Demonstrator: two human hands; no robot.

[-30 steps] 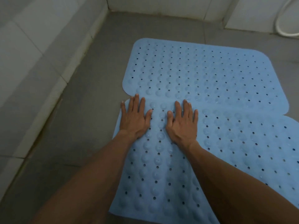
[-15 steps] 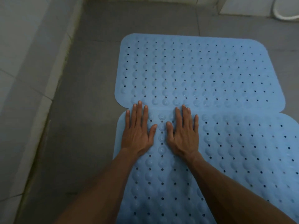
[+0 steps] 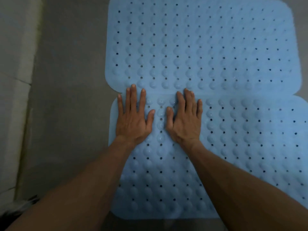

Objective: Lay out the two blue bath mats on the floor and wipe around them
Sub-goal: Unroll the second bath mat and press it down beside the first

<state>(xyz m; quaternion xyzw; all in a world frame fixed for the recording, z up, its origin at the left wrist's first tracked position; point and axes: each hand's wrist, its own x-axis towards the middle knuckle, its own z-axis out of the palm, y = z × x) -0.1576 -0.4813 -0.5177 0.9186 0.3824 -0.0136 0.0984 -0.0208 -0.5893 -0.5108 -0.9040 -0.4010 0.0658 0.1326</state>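
Two light-blue rubber bath mats, studded with round bumps and small drain holes, flat on the grey tiled floor [image 3: 70, 97]. Far mat [image 3: 203, 45] toward the floor's far edge; near mat [image 3: 250, 140] just below it, long edges meeting in a seam across the middle of the view — touching or slightly overlapped, cannot tell which. Rounded corners at the left end of the seam, a small notch of floor between them. Left hand [image 3: 133, 120] palm down on the near mat's far-left corner, fingers spread and flat, middle fingertips reaching over the seam onto the far mat. Right hand [image 3: 185, 122] beside it, palm down too, fingers splayed, tips at the seam — thumbs near each other, not touching. Nothing pinched in either hand. Pale tiled wall base [image 3: 18, 80] along the floor's left edge, blurred.
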